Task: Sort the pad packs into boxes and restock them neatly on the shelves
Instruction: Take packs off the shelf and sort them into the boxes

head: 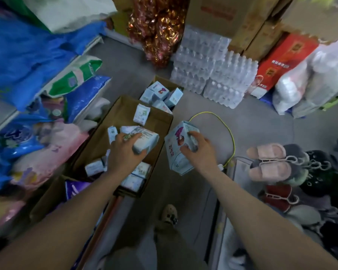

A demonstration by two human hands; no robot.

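Note:
My left hand point(125, 151) grips a pale blue pad pack point(147, 140) over the near cardboard box point(160, 121), which holds several more light packs. My right hand point(198, 151) holds a second pale blue pad pack with a red and purple figure point(177, 145), out to the right of that box above the grey floor. A smaller far box point(165, 79) behind it contains several packs of the same printed kind. Shelves point(6, 117) on the left carry large blue, green and pink packages.
A yellow cable point(230, 133) loops on the floor right of the boxes. Shrink-wrapped water bottles point(213, 75) and cartons stand at the back. Slippers point(269, 162) hang at the right. My foot point(169, 214) stands below the near box. A purple-filled box point(74, 189) sits bottom left.

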